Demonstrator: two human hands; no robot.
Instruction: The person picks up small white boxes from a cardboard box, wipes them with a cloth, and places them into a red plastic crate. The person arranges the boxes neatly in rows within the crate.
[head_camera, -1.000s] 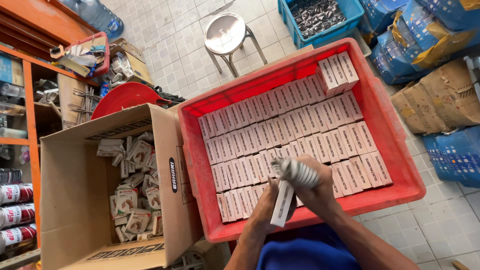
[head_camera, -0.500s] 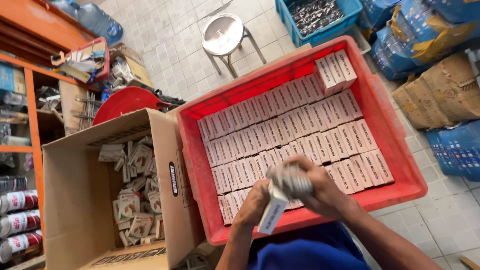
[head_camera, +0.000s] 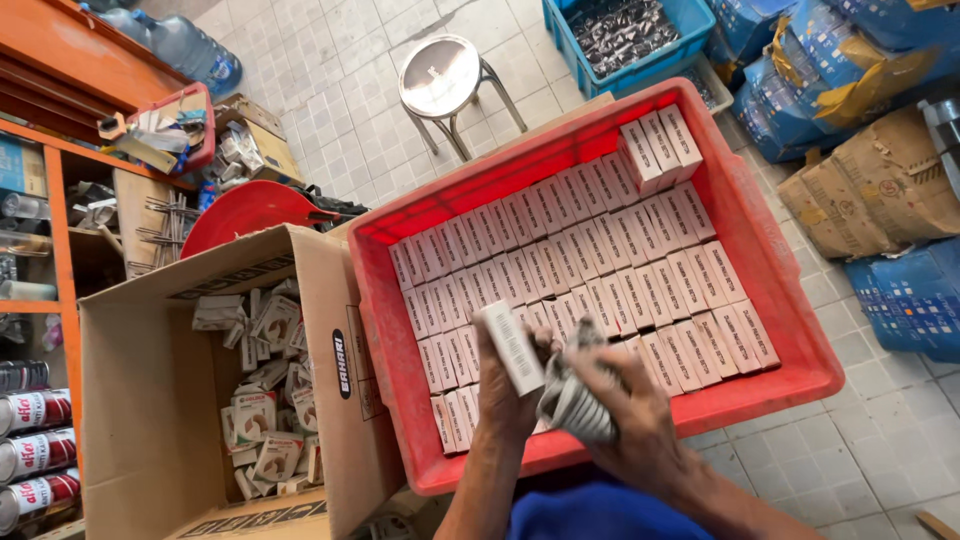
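**packer_a:** So here we've got the small white carton (head_camera: 512, 347) pinched in our left hand (head_camera: 508, 392), fingers wrapped shut around its lower end, carton tilted up just above the near edge of the red crate (head_camera: 800, 330). Our right hand (head_camera: 630, 420) is clenched around a crinkly silver-grey packet (head_camera: 572, 398), right up against the carton. Both sit over the front rows of boxes.

**binfan22:** Yeah, and the rows of white boxes (head_camera: 580, 270) in that crate are packed tight, standing on edge, with three more stacked at the far corner. I reckon the trick is keeping the carton's open end facing the packet and squeezing the packet narrow so it slides in without snagging a flap. Can't see the flap itself from this angle though.

**packer_a:** Agreed, we'd hold the carton steady and let the right hand do the feeding. To our left is the cardboard box (head_camera: 150, 420) with loose packs jumbled inside, and past the crate a metal stool (head_camera: 440, 72) on the tiled floor.
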